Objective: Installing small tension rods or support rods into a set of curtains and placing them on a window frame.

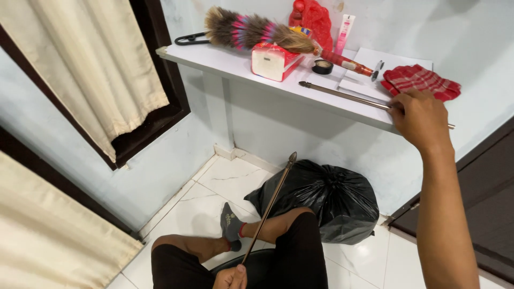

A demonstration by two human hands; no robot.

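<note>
My right hand [420, 118] reaches up to the white shelf [225, 63] and closes around a thin metal rod [342, 94] lying along the shelf's front edge. My left hand [231, 277] is low by my knees, gripping a second thin dark rod [270, 206] that slants up to a pointed tip near the shelf's underside. I am seated, with my bent legs in dark shorts and a grey sock over the white floor tiles.
The shelf holds a feather duster [257, 31], a red-and-white box [274, 60], a red checked cloth [420, 80], a roll of black tape [323, 66], a tube, a red bag and a black hanger. A full black rubbish bag [326, 198] sits below. Cream curtains [96, 64] hang left.
</note>
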